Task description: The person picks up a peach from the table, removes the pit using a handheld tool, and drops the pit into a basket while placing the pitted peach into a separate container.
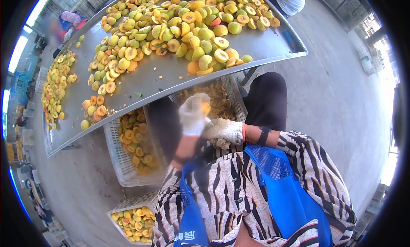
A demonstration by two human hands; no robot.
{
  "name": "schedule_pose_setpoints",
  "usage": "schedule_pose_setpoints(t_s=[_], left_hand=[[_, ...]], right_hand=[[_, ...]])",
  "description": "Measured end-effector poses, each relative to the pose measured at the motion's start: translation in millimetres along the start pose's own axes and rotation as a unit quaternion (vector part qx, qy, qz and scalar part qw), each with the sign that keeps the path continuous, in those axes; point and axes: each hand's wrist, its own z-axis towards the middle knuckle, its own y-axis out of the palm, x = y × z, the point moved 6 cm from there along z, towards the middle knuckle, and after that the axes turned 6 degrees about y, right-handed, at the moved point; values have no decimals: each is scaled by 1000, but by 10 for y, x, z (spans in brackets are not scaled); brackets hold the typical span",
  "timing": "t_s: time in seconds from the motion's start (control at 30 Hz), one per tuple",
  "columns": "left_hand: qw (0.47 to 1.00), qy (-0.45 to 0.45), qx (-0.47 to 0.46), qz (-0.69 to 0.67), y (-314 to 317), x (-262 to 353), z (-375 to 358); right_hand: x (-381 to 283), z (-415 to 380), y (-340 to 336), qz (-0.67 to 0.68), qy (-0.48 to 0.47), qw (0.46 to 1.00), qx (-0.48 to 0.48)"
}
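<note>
My left hand (194,112), in a whitish work glove and blurred by motion, holds a yellow-orange fruit piece (206,108) just below the table edge. Close beside it on the right is my right hand (225,130), also gloved, its fingers closed round something I cannot make out. Both hands are over my lap, in front of a crate (232,97) of brownish scraps. Above them, many halved and whole yellow-green fruits (188,29) lie piled on the metal table (164,76).
A white crate (114,151) of fruit halves stands below the table on the left, with another fruit crate (134,225) nearer my body. A co-worker (70,22) is at the table's far left; a light sleeve (292,0) shows at the top right.
</note>
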Motion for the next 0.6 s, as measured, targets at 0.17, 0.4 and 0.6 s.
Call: schedule_pose_setpoints(t_s=[0.17, 0.4, 0.6], left_hand=[[1000, -16, 1, -6, -32, 122, 31], [997, -18, 21, -67, -134, -66, 24], [996, -37, 42, -72, -177, -210, 31]], right_hand=[[-353, -192, -10, 16, 35, 993, 112], [-100, -81, -63, 102, 30, 993, 59], [-180, -147, -93, 80, 60, 986, 131]])
